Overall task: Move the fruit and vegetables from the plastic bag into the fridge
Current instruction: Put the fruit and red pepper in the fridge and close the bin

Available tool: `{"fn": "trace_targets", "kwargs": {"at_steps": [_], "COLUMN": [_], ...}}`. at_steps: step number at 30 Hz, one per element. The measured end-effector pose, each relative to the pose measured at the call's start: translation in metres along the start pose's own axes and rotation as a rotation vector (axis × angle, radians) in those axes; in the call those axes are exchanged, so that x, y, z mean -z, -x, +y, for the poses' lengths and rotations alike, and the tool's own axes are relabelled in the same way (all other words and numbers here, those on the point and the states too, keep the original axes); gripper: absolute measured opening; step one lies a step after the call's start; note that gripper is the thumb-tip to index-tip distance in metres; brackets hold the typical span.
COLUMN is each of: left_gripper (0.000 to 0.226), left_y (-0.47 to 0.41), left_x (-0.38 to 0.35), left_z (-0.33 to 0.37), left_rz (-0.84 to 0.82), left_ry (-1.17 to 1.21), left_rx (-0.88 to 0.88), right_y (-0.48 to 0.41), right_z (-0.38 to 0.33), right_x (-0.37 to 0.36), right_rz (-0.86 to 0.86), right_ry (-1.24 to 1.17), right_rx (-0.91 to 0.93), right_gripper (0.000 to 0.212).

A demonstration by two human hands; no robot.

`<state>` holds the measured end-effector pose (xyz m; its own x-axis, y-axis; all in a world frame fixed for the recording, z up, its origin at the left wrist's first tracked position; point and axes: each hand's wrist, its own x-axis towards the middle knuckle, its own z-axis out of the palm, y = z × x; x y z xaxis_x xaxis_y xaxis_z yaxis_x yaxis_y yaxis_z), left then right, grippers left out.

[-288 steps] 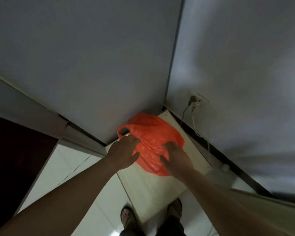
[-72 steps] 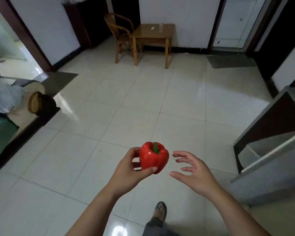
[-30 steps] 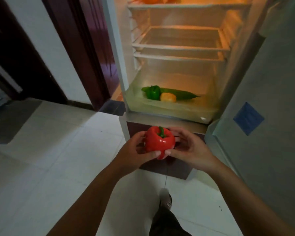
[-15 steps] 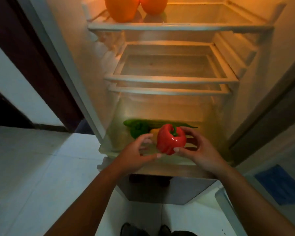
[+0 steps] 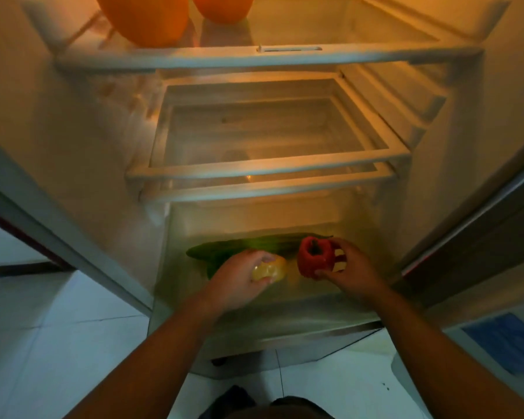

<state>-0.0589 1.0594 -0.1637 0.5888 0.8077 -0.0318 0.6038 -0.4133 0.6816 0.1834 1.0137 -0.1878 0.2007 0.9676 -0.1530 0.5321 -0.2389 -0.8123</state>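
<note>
Both hands are inside the clear bottom drawer (image 5: 285,316) of the open fridge. My right hand (image 5: 350,272) grips the red bell pepper (image 5: 313,257) low in the drawer's right half. My left hand (image 5: 238,279) is closed around a yellow fruit (image 5: 271,269) in the drawer's middle. Behind them lies a long green cucumber (image 5: 248,247); a green pepper is mostly hidden under my left hand. The plastic bag is out of sight.
Two orange fruits (image 5: 146,16) sit on the top shelf (image 5: 266,54). The glass shelf (image 5: 266,167) below them holds nothing. The fridge door (image 5: 496,297) stands open at right, with white floor tiles (image 5: 58,328) at left and a dark doorframe beyond.
The red pepper went from both hands in front of the drawer down into it, held by my right hand alone. My left hand let go and took the yellow fruit.
</note>
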Motion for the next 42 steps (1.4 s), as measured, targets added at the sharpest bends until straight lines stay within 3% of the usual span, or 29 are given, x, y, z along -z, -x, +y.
{"fn": "trace_targets", "kwargs": {"at_steps": [10, 27, 32, 38, 42], "left_gripper": [0.039, 0.035, 0.036, 0.034, 0.03], "left_y": [0.033, 0.035, 0.042, 0.054, 0.058], "left_x": [-0.022, -0.015, -0.01, -0.008, -0.006], "left_z": [-0.027, -0.033, -0.029, -0.023, -0.016], "left_rz": [0.015, 0.042, 0.056, 0.054, 0.073], "left_ry": [0.109, 0.135, 0.109, 0.091, 0.094], "left_rx": [0.176, 0.178, 0.178, 0.184, 0.181], "right_y": [-0.014, -0.01, -0.008, -0.006, 0.002], "right_z": [0.009, -0.005, -0.011, -0.01, -0.011], "right_x": [-0.014, -0.014, -0.011, -0.005, 0.004], "right_rz": [-0.04, -0.084, -0.088, -0.102, -0.068], "right_ry": [0.099, 0.139, 0.143, 0.209, 0.205], "right_rx": [0.004, 0.051, 0.084, 0.079, 0.13], "right_gripper": [0.057, 0.066, 0.056, 0.086, 0.08]}}
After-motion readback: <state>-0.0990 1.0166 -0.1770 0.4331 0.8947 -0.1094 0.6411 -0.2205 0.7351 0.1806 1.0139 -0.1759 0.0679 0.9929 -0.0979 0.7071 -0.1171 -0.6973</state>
